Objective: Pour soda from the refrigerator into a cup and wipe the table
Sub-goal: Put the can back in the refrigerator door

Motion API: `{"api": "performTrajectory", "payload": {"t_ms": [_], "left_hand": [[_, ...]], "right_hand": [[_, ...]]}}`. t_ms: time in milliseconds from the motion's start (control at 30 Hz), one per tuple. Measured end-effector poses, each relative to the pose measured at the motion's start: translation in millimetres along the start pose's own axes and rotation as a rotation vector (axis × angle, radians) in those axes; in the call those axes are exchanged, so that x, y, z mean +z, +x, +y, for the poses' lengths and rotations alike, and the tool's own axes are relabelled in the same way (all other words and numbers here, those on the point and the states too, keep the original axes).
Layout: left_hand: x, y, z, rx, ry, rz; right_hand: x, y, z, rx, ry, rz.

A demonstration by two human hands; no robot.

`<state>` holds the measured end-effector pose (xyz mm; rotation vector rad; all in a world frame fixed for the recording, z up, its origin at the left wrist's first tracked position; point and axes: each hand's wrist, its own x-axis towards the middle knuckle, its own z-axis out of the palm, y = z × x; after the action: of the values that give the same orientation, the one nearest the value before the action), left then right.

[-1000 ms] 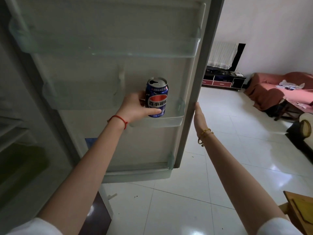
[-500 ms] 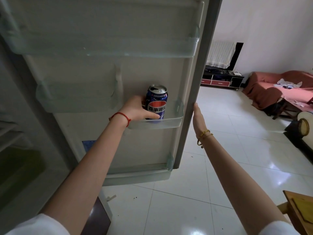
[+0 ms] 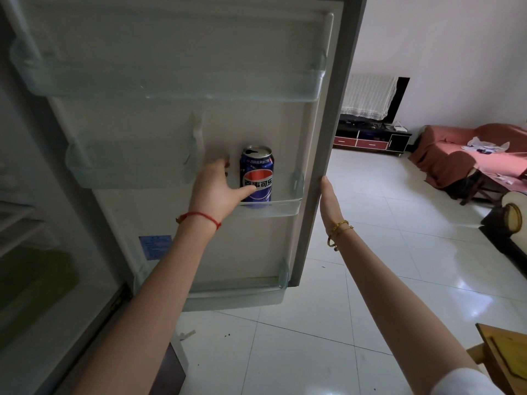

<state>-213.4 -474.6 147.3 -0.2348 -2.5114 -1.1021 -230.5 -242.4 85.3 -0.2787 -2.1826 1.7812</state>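
Head view: left hand point(image 3: 216, 186) open-fingered, thumb touching upright blue aluminium soda can point(image 3: 257, 175) on clear door shelf point(image 3: 273, 208), centre frame; right hand point(image 3: 328, 198) flat against grey refrigerator door edge point(image 3: 328, 132).

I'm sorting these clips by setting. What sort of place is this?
Most likely a home: an open refrigerator door leads straight onto a tiled living area with a covered sofa and a low TV cabinet.

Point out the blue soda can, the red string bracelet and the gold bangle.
blue soda can point(image 3: 257, 178), head view, label front.
red string bracelet point(image 3: 199, 215), head view, strand across left wrist.
gold bangle point(image 3: 338, 230), head view, band on right wrist.
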Motion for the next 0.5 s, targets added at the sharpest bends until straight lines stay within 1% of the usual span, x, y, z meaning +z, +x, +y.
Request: {"api": "performTrajectory", "payload": {"t_ms": [67,100,133,167,267,500], "left_hand": [[1.5,-21.3,-3.3,0.130,-0.059,0.214],[1.8,-33.7,-3.0,0.216,-0.096,0.293],[3.2,-46.0,-3.4,0.294,-0.126,0.339],[5.2,-58.2,-3.7,0.353,-0.139,0.350],[15.2,-88.6,-6.8,0.428,-0.139,0.272],[45.5,-145.2,-8.0,0.400,-0.008,0.088]], "right_hand": [[-1.7,-1.2,0.5,-0.013,-0.011,0.005],[-2.2,-1.9,0.3,-0.012,-0.015,0.010],[-2.9,-2.6,0.9,-0.007,-0.016,0.013],[-3.5,-2.5,2.4,-0.001,-0.020,0.016],[-4.4,-9.1,-0.4,-0.004,-0.028,0.016],[-7.4,-28.7,-1.0,-0.052,-0.015,0.034]]}}
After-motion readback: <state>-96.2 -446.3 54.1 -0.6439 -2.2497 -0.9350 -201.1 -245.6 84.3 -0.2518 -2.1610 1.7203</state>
